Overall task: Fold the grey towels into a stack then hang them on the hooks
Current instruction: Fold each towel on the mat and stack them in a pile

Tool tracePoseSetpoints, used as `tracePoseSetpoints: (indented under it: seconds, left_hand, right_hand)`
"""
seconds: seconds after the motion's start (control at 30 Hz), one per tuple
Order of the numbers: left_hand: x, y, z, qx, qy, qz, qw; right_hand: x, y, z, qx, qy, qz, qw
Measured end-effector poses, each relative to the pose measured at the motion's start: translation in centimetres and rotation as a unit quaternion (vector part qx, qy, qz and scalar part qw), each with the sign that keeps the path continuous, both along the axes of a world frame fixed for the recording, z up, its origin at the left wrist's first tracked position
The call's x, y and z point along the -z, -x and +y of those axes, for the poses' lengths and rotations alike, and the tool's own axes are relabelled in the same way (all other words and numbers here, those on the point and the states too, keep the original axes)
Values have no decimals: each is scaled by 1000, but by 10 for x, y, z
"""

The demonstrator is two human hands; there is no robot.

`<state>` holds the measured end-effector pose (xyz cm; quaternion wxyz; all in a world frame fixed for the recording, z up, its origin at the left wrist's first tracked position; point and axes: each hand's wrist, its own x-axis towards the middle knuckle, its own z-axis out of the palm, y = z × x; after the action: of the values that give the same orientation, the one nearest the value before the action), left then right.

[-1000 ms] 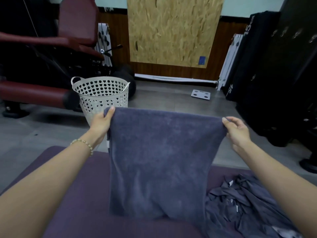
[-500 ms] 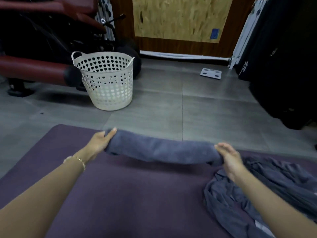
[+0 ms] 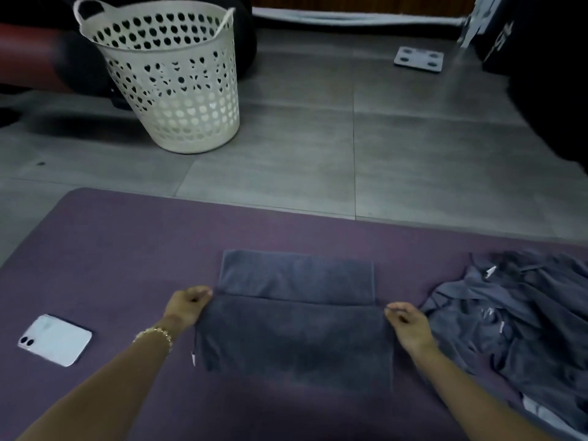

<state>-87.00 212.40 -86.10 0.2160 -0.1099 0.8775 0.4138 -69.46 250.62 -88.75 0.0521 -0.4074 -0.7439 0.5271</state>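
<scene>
One grey towel [image 3: 296, 332] is laid flat mid-way across the purple mat [image 3: 127, 249], its upper layer folded part-way over, so a strip of the under layer shows at the far side. That layer's far corners are pinched, fingers curled on the cloth, by the left grip [image 3: 186, 306] and the right grip [image 3: 409, 327]. Folding is judged barely begun: no finished stack is seen, and a rumpled heap of grey towels [image 3: 525, 319] (how many cannot be told) lies just beside the right grip. No hooks are in view, so all the hanging remains. A white phone [image 3: 54, 340] lies on the mat.
</scene>
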Motion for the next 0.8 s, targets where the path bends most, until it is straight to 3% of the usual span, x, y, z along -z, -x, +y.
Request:
tracePoseSetpoints:
  seconds: [0.13,0.33,0.57,0.67,0.8]
  left_hand:
    - [20,47,2,-28,21,20,999]
    - [58,88,21,18,-6,-49,999]
    - [86,105,60,-30,-69,-53,996]
    - [87,107,67,-42,-41,-56,997]
    - [83,120,45,18,-52,16,998]
  right_hand:
    - [34,36,18,34,-13,-7,999]
    - [66,92,40,62,25,-39,997]
    - [89,123,54,14,-30,-59,998]
    - [97,126,57,13,-39,-73,996]
    - [92,124,65,-10,-43,-22,999]
